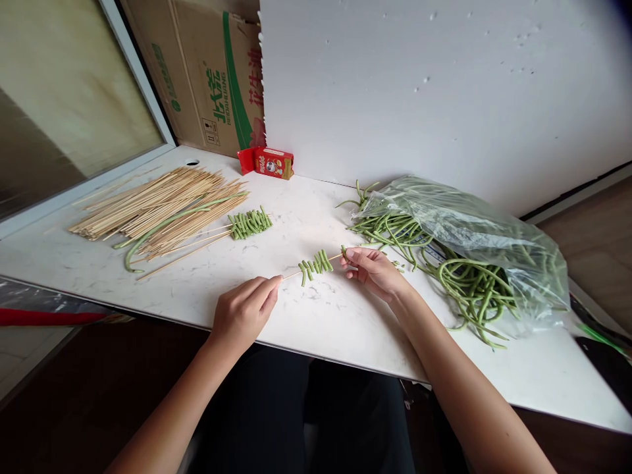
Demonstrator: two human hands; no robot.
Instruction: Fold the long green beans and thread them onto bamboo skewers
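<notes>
A thin, pale wooden skewer (291, 275) is held above the middle of the white, grey-veined table (306, 322), not far from its front edge. It carries a row of short green bean pieces (322, 262), with small gaps among those at the left. The left hand (245, 306) pinches the skewer narrowly at its left end. The fingertips of the right hand (372, 270) are closed on one short green bean piece at the other end; whether the skewer enters this piece, I cannot tell.

Farther back, toward the left, lies a group of loaded skewers (251, 224), packed with green pieces. Beside it, a broad pile of bare wooden skewers (148, 204) spreads toward the left edge, with long green beans across it. Near the right edge, a clear plastic bag (494, 217) spills many long, thin green beans (474, 283). At the back edge stands a small red carton (276, 163), before a large brown cardboard box (197, 79).
</notes>
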